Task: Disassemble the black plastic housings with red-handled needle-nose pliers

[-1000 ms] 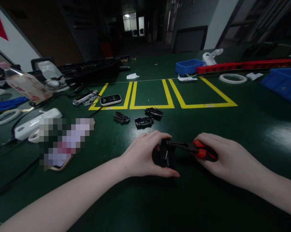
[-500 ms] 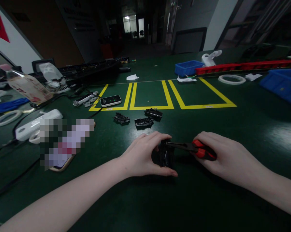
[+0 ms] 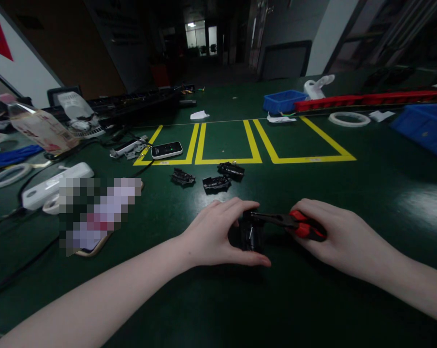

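Observation:
Between the thumb and fingers of my left hand [image 3: 216,234] is a glossy black plastic part [image 3: 252,236], held just above or on the green table. My right hand [image 3: 334,234] is closed round the handles of red-and-black pliers [image 3: 301,225]. Their long dark jaws point left and meet the upper end of the black part; whether they pinch it I cannot tell. Beyond my left hand lie three similar black pieces: a small one [image 3: 182,177] at the left, one in the middle [image 3: 216,184] and one farther back [image 3: 231,170].
Yellow tape outlines [image 3: 227,161] mark the table ahead, with a small white-edged device [image 3: 167,150] at their left. A phone [image 3: 106,217], a white power strip [image 3: 59,185] and a bottle [image 3: 40,125] are on the left. Blue bins [image 3: 427,128] and a red rail [image 3: 371,97] stand at the right.
Almost nothing differs. The pliers and the black part have shifted very slightly to the right, with both hands keeping their hold.

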A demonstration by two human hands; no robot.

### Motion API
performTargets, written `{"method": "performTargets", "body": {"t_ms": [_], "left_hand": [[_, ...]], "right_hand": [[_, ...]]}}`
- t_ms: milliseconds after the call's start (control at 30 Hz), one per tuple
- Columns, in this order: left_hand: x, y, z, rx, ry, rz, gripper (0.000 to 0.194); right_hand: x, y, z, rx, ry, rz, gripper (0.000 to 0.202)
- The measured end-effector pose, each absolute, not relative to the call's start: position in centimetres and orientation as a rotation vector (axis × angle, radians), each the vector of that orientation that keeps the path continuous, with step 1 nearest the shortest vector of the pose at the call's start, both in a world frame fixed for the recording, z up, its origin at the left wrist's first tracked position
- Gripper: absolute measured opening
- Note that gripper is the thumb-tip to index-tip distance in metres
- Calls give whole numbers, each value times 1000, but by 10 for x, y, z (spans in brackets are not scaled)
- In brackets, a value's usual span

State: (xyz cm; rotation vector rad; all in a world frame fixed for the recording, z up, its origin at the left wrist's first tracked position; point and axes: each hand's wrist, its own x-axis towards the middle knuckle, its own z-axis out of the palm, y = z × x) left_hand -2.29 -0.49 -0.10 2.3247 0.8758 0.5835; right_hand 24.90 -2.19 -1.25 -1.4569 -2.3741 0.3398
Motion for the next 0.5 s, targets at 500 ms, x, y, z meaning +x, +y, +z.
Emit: {"method": "performTargets", "body": {"t_ms": [500], "left_hand": [[-22,-6,1,2339,907,578,82]], "right_hand": [[247,-21,-5,-1531,-2363,311,16]]}}
